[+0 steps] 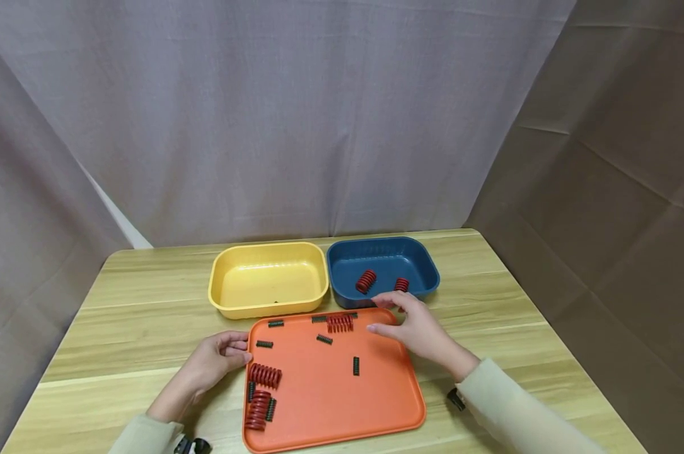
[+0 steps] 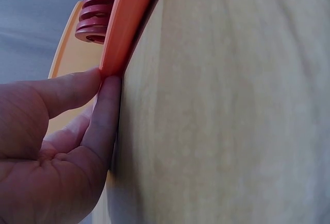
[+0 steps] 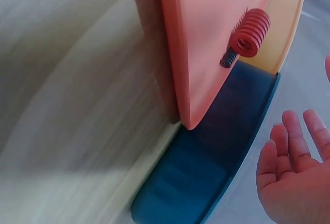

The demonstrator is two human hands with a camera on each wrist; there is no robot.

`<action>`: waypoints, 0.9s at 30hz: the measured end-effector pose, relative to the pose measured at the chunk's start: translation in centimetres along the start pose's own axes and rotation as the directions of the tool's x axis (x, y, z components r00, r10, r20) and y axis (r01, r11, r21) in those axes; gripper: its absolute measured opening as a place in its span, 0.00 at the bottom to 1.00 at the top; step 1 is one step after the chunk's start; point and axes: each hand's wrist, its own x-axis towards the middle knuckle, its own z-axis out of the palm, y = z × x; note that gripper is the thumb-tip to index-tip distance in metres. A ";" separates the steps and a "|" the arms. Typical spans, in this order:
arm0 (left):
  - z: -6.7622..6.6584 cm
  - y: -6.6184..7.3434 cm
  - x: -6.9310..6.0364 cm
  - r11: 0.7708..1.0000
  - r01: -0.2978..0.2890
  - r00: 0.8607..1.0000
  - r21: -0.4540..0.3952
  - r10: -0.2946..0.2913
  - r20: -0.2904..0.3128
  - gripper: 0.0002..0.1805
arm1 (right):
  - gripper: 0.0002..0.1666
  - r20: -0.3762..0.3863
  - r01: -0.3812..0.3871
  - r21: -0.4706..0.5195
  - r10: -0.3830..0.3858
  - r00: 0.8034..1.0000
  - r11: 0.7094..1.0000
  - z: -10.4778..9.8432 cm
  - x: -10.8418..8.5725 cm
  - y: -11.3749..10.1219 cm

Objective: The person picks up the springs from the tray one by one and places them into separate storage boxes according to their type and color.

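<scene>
Head view, orange tray: the orange tray (image 1: 319,400) is lying flat on the bench (image 1: 534,353), carrying loose springs, with a hand on either side.
Big red springs: one red spring (image 1: 340,324) is lying by the far rim; a second red spring (image 1: 265,376) and a third red spring (image 1: 258,411) are lying along the left rim.
Small dark springs: a dark spring (image 1: 356,366) is lying alone right of the middle; the others are scattering along the far and left sides, some sitting right beside the red ones.
Left hand: the left hand (image 1: 210,362) is pinching the tray's left rim, thumb and fingers closing on its edge.
Right hand: the right hand (image 1: 423,331) is hovering over the far right corner, fingers and thumb standing wide apart and gripping nothing.
Blue bin: the blue bin (image 1: 378,247) is standing just behind the tray's right part, holding two red springs that are showing past the right hand.
Yellow bin: the yellow bin (image 1: 245,255) is standing beside the blue one, to its left.
Edges: pale sleeves (image 1: 523,410) are covering both forearms; a grey curtain (image 1: 234,126) is hanging behind the bench.
</scene>
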 end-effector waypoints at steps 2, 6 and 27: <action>0.0 0.0 0.0 1.000 0.006 1.000 0.000 -0.006 -0.001 0.24 | 0.35 0.004 -0.001 -0.012 0.001 1.000 1.000 0.2 -0.1 -0.1; 0.0 0.2 -0.1 1.000 0.021 1.000 0.008 -0.021 -0.006 0.25 | 0.32 0.021 0.008 -0.008 -0.008 1.000 1.000 0.6 -0.4 -0.2; 0.0 0.1 0.0 1.000 0.012 1.000 -0.002 -0.012 -0.004 0.25 | 0.31 0.252 0.026 -0.034 -0.017 0.968 0.999 3.2 -1.4 -0.1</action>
